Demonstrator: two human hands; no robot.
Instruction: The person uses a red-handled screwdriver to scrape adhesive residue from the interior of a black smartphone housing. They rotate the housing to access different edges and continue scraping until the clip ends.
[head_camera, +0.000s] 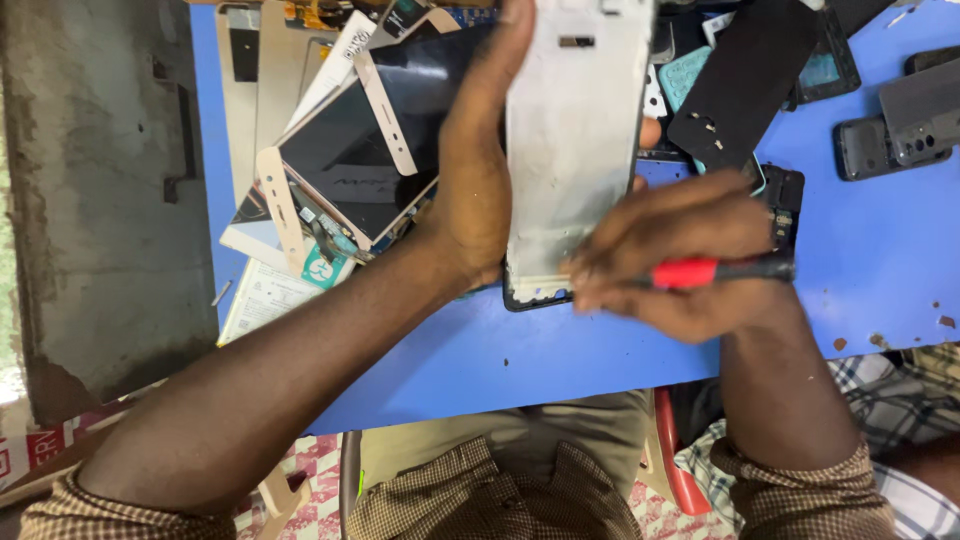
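Two hands busy: left hand (478, 190) clasps the thin, stiff, likely fragile phone frame (570, 150) by its long edge, right hand (680, 255) clenched on a red-handled tool (715, 270).

Your left hand (478, 170) and right hand (680, 255) crowd the middle of the blue table (560, 350), with the phone frame (570, 150) standing between them. To your left, a heap of phone screens (340, 160) blocks the table right up to its edge, so you find no flat room there. Behind the frame, dark back covers (745, 80) and phone bodies (900, 125) fill the far right corner. You can pass along the near strip of bare table below your hands, and across the open blue patch on the right, near the small brown specks (875, 338). The red-handled screwdriver (715, 270) sticks out rightwards into that patch.
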